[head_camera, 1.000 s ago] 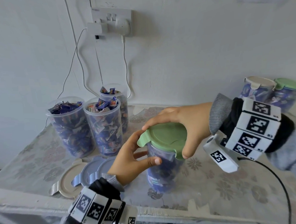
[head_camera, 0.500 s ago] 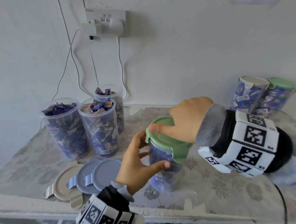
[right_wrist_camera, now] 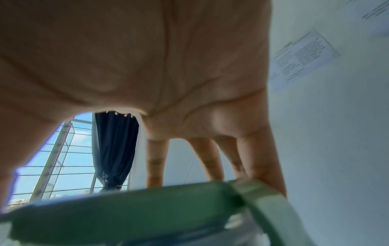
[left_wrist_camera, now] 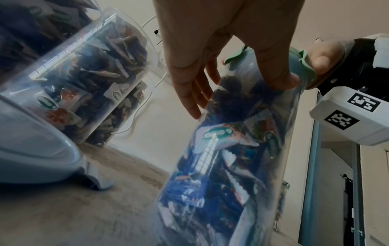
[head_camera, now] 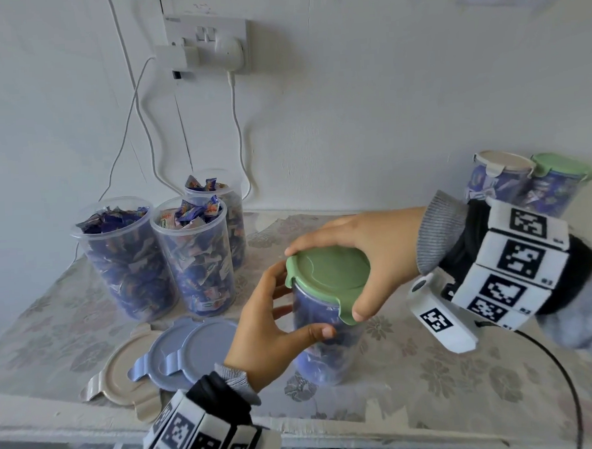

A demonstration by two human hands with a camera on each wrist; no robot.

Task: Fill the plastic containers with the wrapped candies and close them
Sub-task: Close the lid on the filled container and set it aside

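A person's left hand (head_camera: 275,323) grips the upright, candy-filled jar (head_camera: 323,346) on the table (head_camera: 432,371) as the right hand (head_camera: 364,251), directly above the jar, curls over the green lid (head_camera: 328,274), apparently to press it straight down.

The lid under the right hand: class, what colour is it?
Green. The lid shows best in the head view, where the right hand grips its rim.

White wall (head_camera: 384,99), barred window (right_wrist_camera: 63,149), dark curtain (right_wrist_camera: 115,146).
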